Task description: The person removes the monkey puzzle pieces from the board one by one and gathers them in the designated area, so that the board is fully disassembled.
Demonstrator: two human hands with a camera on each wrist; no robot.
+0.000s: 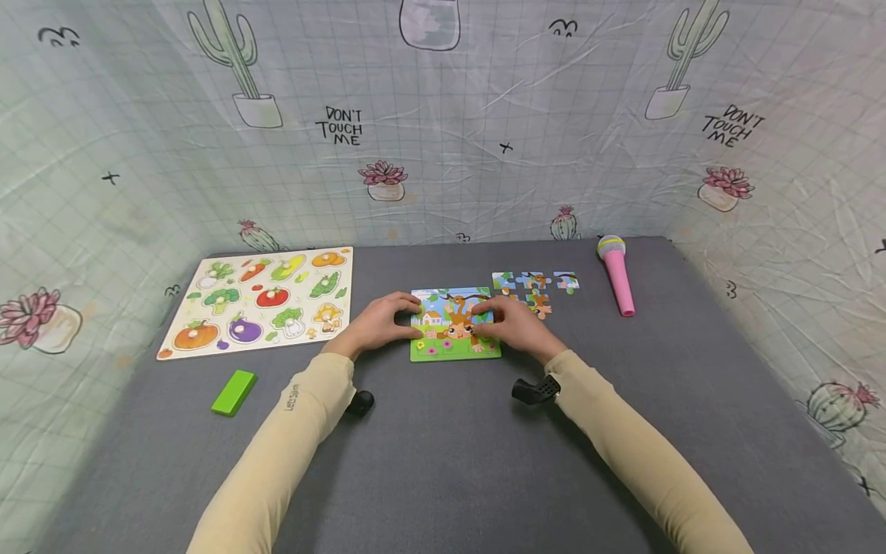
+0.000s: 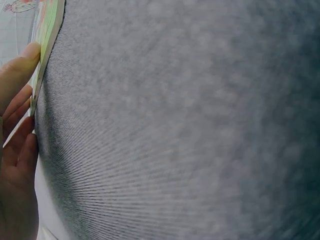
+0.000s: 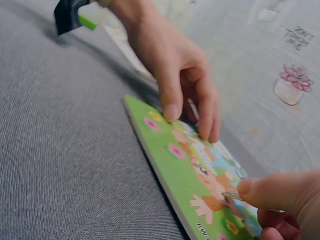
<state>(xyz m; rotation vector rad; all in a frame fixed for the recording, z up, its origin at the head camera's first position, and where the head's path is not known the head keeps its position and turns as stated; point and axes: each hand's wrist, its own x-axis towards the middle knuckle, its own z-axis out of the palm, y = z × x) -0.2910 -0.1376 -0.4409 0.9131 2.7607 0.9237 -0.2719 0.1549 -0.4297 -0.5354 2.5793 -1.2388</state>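
A jigsaw puzzle board (image 1: 450, 351) with a monkey, house and flower picture lies flat in the middle of the table. My left hand (image 1: 383, 322) holds its left side, thumb (image 2: 31, 51) on the top face and fingers along the edge. Over the board's right part, my right hand (image 1: 515, 323) pinches a small puzzle piece (image 3: 231, 195), whose thin edge shows by the thumb in the right wrist view. Behind that hand lie loose puzzle pieces (image 1: 534, 280), several joined or close together, one apart at the right.
A wooden vegetable puzzle board (image 1: 259, 319) lies to the left, with a green block (image 1: 234, 393) in front of it. A pink toy microphone (image 1: 618, 277) lies at the back right. A patterned cloth (image 1: 450, 192) rises behind the grey table (image 1: 443, 462).
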